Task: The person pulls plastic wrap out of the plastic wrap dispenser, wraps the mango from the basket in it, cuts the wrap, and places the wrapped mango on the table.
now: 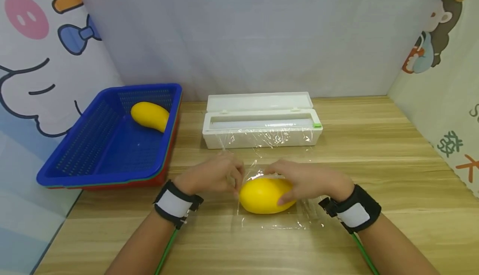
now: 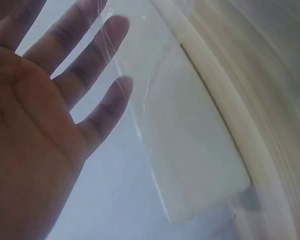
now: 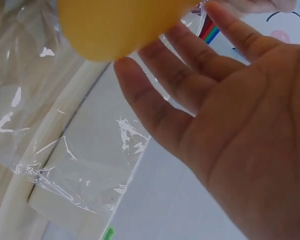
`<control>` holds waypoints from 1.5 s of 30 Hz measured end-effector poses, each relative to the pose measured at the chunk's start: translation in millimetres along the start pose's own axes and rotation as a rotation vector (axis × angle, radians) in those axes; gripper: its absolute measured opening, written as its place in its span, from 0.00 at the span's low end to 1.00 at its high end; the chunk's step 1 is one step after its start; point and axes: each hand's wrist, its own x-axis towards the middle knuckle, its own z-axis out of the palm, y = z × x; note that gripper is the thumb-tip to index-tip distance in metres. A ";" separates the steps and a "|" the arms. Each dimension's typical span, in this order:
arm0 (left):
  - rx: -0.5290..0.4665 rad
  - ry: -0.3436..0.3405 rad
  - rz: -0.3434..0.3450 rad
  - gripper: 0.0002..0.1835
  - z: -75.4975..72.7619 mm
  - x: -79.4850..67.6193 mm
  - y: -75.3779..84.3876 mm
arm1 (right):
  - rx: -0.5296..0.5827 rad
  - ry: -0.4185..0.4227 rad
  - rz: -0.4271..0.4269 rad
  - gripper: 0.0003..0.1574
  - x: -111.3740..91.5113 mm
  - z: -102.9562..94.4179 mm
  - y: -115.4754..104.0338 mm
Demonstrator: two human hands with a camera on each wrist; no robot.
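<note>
A yellow mango (image 1: 260, 196) lies on a sheet of clear cling film (image 1: 269, 226) on the table. My right hand (image 1: 304, 179) holds its right end, thumb in front and fingers behind; in the right wrist view those fingers (image 3: 149, 102) reach the yellow underside. At the mango's left end, my left hand (image 1: 215, 174) pinches the film between thumb and forefinger. Its other fingers (image 2: 102, 112) spread fairly straight in the left wrist view, with film creases running past them. The film stretches back to a white dispenser box (image 1: 224, 140), lid raised, with a roll (image 1: 262, 123) inside.
At left, a blue basket (image 1: 112, 180) is stacked on others, a red rim showing below. Another yellow mango (image 1: 149, 115) lies in it. A green slider (image 1: 317, 125) sits at the box's right end. Printed curtains (image 1: 239, 33) stand behind and beside the wooden table (image 1: 374, 150).
</note>
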 end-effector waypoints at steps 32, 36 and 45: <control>-0.022 0.236 -0.105 0.05 33.5 14.1 1.8 | 0.002 0.017 -0.023 0.44 8.8 10.2 5.9; 0.157 0.330 0.021 0.05 37.8 17.9 4.2 | -0.014 0.046 -0.035 0.41 8.6 10.9 8.2; 0.156 0.304 0.057 0.14 41.3 19.8 5.8 | 0.059 0.056 -0.047 0.40 10.4 6.9 10.1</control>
